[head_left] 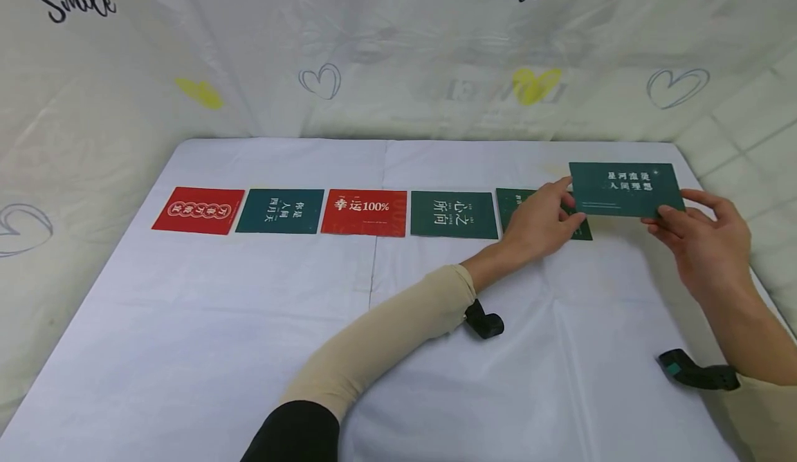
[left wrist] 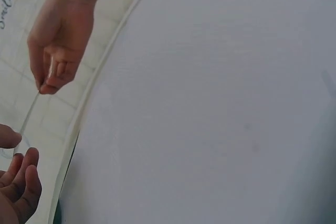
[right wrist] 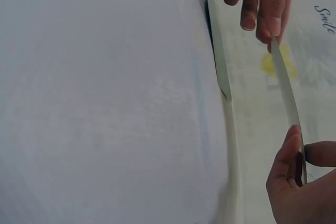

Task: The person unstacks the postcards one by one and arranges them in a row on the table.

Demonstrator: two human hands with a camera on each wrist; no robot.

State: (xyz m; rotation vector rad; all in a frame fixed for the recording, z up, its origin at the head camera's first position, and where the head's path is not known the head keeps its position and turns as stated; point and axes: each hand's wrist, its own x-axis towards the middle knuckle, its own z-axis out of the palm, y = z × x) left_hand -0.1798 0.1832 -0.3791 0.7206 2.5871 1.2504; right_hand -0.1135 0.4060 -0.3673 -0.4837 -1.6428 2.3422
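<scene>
A dark green card (head_left: 625, 199) with white lettering is held up above the right part of the table, its printed face toward the head camera. My right hand (head_left: 710, 241) pinches its right end between thumb and fingers. At the opposite end, my left hand (head_left: 542, 216) pinches the left edge. In the right wrist view the card (right wrist: 286, 90) appears edge-on, slightly bowed, with the right hand (right wrist: 302, 177) below and the left hand (right wrist: 262, 3) above. Another green card (head_left: 582, 232) lies under the left hand, partly hidden by it.
Along the table's far side lies a row: a red card (head_left: 198, 221), a green card (head_left: 280, 223), a second red card (head_left: 364, 223) and another green card (head_left: 453, 227). White cloth covers the table (head_left: 187, 351). A pale printed curtain (head_left: 398, 47) hangs behind.
</scene>
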